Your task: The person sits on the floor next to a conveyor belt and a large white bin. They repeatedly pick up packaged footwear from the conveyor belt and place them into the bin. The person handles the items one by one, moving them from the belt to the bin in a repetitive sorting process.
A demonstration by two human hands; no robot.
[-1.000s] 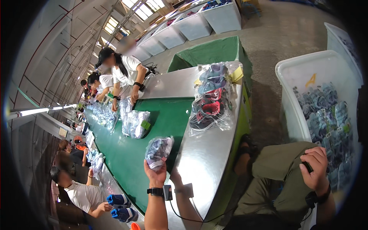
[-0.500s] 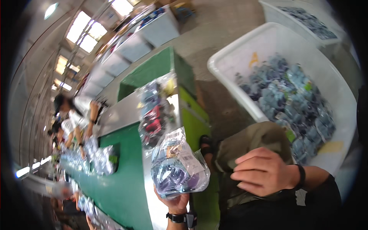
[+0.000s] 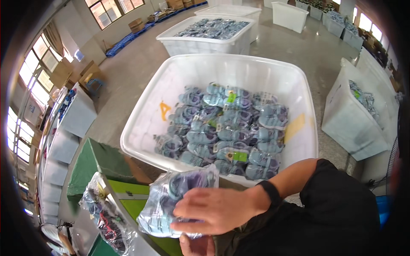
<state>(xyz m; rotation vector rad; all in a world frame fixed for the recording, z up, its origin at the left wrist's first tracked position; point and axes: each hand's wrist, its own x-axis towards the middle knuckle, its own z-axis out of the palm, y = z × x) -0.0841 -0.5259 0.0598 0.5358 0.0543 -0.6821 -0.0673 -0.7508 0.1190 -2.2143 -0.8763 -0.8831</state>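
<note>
A clear plastic bag of light blue and purple shoes point(image 3: 158, 209) is held in front of me, over the end of the bench. My left hand point(image 3: 197, 245) supports it from below; only the thumb side shows, the other fingers being hidden under the bag. Across the top of the bag lies my right hand point(image 3: 213, 211), its fingers stretched out flat against the plastic. Just beyond is a large white bin point(image 3: 143, 106), holding several rows of similar bagged shoes point(image 3: 232, 132).
Beside the left hand, a clear bag of dark and red items point(image 3: 109, 222) lies on the bench. A green container point(image 3: 96, 164) stands at the bench's end. Another filled white bin point(image 3: 188, 46) is behind the large one; a further white bin point(image 3: 354, 123) stands right.
My view has swung right, toward the large white bin. The bagged shoes have turned away from the green bench with my left hand, and my right hand has come down onto them.
</note>
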